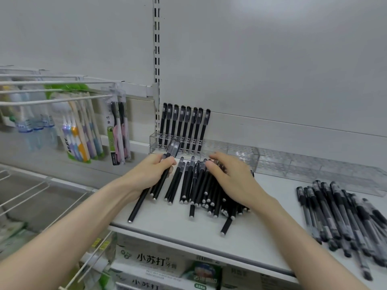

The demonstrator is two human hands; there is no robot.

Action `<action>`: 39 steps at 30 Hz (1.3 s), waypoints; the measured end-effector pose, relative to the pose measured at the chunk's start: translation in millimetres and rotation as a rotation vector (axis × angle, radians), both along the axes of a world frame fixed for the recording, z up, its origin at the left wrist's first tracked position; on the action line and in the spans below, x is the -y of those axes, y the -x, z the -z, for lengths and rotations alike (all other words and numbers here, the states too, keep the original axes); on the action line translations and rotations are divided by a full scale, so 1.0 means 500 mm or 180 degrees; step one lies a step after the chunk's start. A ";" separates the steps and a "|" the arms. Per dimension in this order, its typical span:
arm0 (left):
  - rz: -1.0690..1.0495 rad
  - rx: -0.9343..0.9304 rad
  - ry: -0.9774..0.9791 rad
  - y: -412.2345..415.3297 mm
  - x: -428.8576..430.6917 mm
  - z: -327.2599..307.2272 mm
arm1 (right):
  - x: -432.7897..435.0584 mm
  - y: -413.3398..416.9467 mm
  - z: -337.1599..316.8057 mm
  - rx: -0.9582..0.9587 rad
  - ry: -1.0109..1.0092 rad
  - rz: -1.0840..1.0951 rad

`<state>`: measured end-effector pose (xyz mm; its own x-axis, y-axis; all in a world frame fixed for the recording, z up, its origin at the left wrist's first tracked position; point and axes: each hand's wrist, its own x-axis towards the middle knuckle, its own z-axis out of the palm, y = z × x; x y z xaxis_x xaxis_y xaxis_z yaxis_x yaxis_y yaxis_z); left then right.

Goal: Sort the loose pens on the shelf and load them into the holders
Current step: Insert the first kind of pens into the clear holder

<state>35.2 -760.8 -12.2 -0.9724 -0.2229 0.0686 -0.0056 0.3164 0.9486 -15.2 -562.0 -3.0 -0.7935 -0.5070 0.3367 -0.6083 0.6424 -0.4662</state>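
White hooks (52, 100) on the far left hold packs of toothbrushes (81, 132), well apart from the pens. Next comes the left hand (149, 171). Its fingers are curled round a small bunch (172, 148) of black pens, caps up and pointed at the holder (154, 141) just behind, so I think the bunch is meant to go in there. That holder is clear plastic and sits at the back of the shelf (167, 222), against the wall. Eight pens (184, 122) stand up in it in a row, and the holes to their right look free. In front lies the pile (199, 185) of loose black pens, mostly side by side with caps to the back, so they are easy to pick up the same way round. The right hand (234, 178) rests on top of the pile with fingers spread and only a little bent. It holds nothing that I can see, and may be there to stop pens rolling. A few pens poke out toward the front edge, where a bump could knock them off. More holders (293, 164) run along the back to the right with no pens in them, and bare shelf lies in front for the hands to move. At the far right a second pile (335, 212) of see-through pens lies apart from the black ones, close to the front edge.
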 end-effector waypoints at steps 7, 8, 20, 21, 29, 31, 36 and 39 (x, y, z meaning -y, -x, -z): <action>0.1053 -0.0776 -0.1066 0.010 -0.017 -0.057 | 0.058 0.003 -0.079 0.0485 0.1471 -0.0697; 0.1118 -0.0902 -0.0980 0.019 -0.018 -0.061 | 0.069 0.008 -0.091 0.0493 0.1732 -0.0742; 0.1279 -0.1345 -0.0615 0.136 0.037 -0.044 | 0.141 0.083 -0.127 -0.0155 0.2488 -0.0221; 0.1318 -0.1302 -0.0677 0.141 0.042 -0.041 | 0.140 0.087 -0.132 -0.0154 0.2662 -0.0177; 0.1024 -0.1333 -0.0748 0.176 0.055 -0.037 | 0.110 0.134 -0.159 -0.0909 0.2806 0.0364; 0.0998 -0.1260 -0.0832 0.186 0.049 -0.044 | 0.110 0.149 -0.149 -0.1196 0.2458 0.0466; 0.0947 -0.1313 -0.1304 0.195 0.025 -0.058 | 0.112 0.184 -0.128 -0.1393 0.2294 0.0532; 0.0877 -0.1477 -0.1385 0.189 0.018 -0.048 | 0.111 0.200 -0.116 -0.1319 0.2194 0.0468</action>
